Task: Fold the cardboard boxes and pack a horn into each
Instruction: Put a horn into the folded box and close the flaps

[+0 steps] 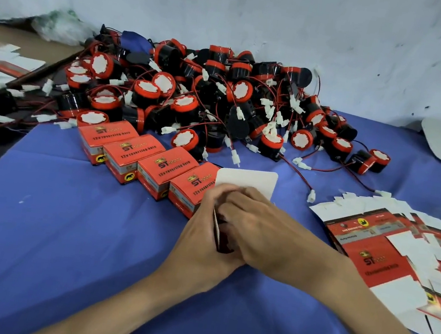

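left hand and right hand, head view: both grasp the part-folded box at centre, white flap upright. step judged: closing; contents cannot be seen. next: tuck the flap squarely. four closed boxes at 11 o'clock; horns piled at 12; flat blanks at 3.

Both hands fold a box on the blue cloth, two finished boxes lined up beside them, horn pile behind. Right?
Not two: the head view shows four finished boxes in the row. The left hand and right hand do fold a box on the blue cloth, horn pile behind.
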Motion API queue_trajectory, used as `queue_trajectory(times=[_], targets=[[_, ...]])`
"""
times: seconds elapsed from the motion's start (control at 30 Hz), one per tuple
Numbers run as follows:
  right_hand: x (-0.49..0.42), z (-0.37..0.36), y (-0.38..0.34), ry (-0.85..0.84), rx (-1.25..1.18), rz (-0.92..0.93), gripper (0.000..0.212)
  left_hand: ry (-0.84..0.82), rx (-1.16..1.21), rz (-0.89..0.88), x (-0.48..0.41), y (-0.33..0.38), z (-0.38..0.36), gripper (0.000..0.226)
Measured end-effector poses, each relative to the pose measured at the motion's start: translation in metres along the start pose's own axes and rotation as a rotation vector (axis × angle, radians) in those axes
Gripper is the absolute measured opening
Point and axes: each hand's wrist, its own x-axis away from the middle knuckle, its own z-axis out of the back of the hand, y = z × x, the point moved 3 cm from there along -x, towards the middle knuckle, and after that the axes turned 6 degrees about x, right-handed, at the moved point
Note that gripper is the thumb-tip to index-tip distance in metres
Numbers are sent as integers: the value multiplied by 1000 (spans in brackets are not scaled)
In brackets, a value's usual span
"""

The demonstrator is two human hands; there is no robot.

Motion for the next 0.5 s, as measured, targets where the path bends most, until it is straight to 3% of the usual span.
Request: queue_trajectory(times=[0.13,0.27,0.5], targets=[[5,8,3,-63,-167,-85,14,-45,38,31,0,0,1,80],[15,10,-1,-139,-185,-69,21,-40,61,33,0,0,1,75],[11,4,3,28,-232,-119,16,-49,34,63,0,-1,1,74]])
